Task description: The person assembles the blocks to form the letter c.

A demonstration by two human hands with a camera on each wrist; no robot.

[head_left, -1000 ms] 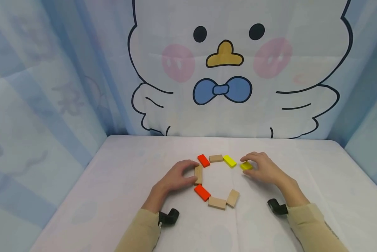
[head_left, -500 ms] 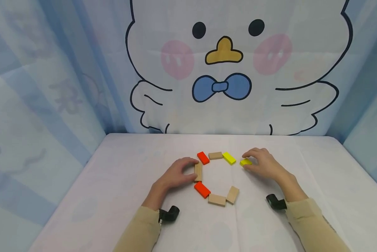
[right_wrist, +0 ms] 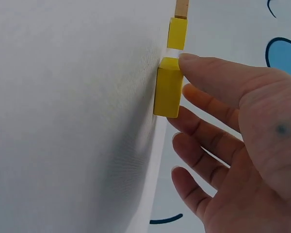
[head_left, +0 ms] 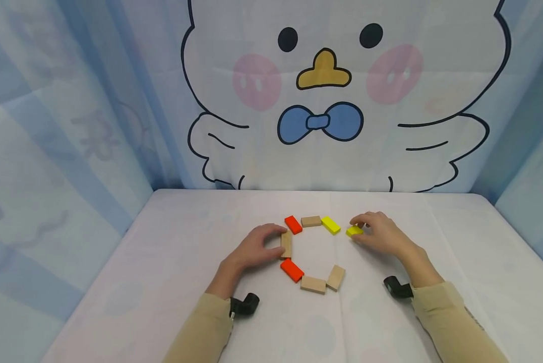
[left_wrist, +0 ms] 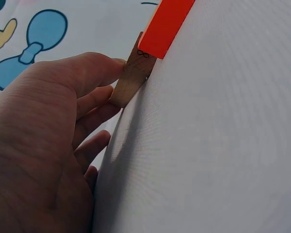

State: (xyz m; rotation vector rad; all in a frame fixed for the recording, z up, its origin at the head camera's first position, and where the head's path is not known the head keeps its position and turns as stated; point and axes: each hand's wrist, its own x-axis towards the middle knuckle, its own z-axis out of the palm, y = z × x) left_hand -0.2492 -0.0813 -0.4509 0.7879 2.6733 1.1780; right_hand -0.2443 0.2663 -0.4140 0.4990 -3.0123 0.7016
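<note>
My left hand pinches a plain wooden block at the left of a ring of small blocks. Its thumb is at the near end and the fingertips are toward the far end. At the upper right of the ring, my right hand holds a yellow block with thumb in front and fingers behind. A second yellow block lies just left of it, with a small gap between the two. The orange-red block meets the near end of the left wooden block, and another orange-red block lies near its far end.
One wooden block forms the back of the ring. Two more, a front wooden block and an angled wooden block, lie at the front. The ring has a gap on its right side. A patterned curtain hangs behind the white table.
The head view has tilted down slightly, so everything sits higher in it. My right fingers have shifted a little along the yellow block. The blocks keep their places and the left hand stays put.
</note>
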